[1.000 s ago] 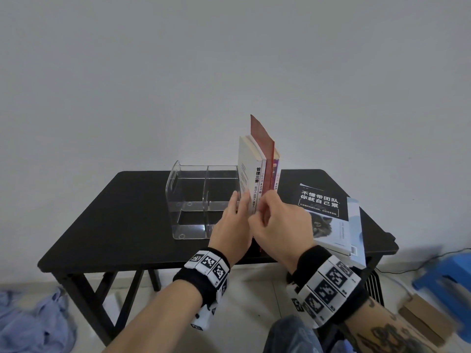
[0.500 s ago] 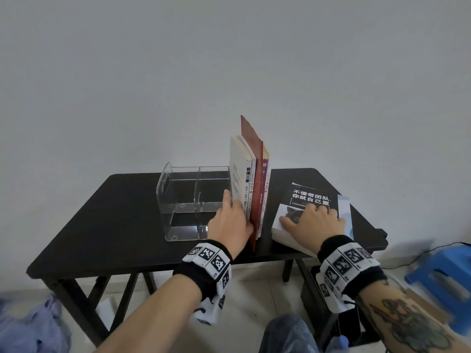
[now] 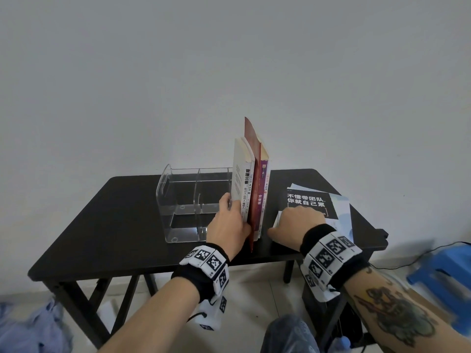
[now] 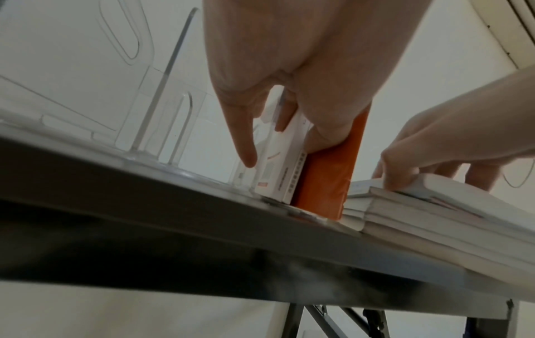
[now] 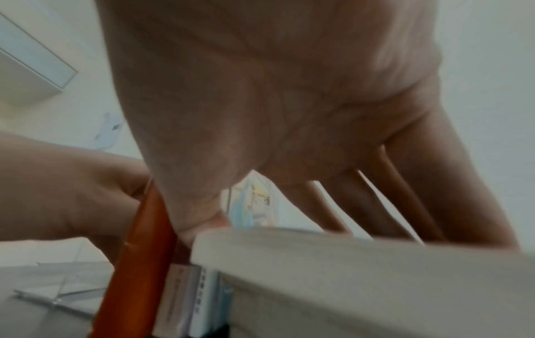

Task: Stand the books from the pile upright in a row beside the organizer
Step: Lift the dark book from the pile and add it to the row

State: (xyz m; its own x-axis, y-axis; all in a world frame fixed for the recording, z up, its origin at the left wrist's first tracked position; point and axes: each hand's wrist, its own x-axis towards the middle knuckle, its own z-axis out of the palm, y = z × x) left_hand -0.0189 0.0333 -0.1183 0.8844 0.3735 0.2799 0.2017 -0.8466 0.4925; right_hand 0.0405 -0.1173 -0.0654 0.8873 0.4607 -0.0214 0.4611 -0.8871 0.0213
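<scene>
Three books stand upright right of the clear organizer [image 3: 190, 200]: a white book [image 3: 240, 184], a taller red book [image 3: 254, 200] and a purple-and-yellow book [image 3: 264, 184]. My left hand [image 3: 226, 224] grips the white book low down, fingers on its left cover and thumb at its spine. The pile [image 4: 434, 219] lies flat further right, with a black-covered book [image 3: 309, 203] on top. My right hand [image 3: 298, 221] holds that top book, fingers curled over the cover and thumb at its near left edge. In the right wrist view the book's page edge [image 5: 347, 263] fills the foreground.
The black table [image 3: 114, 225] is small; the pile reaches its right edge and the red book overhangs the front edge. A blue stool [image 3: 448, 276] stands on the floor to the right, crumpled cloth [image 3: 30, 327] lower left. A white wall is close behind.
My right hand left the upright books, moved right and came down on the top book of the pile. The left hand stayed on the white book.
</scene>
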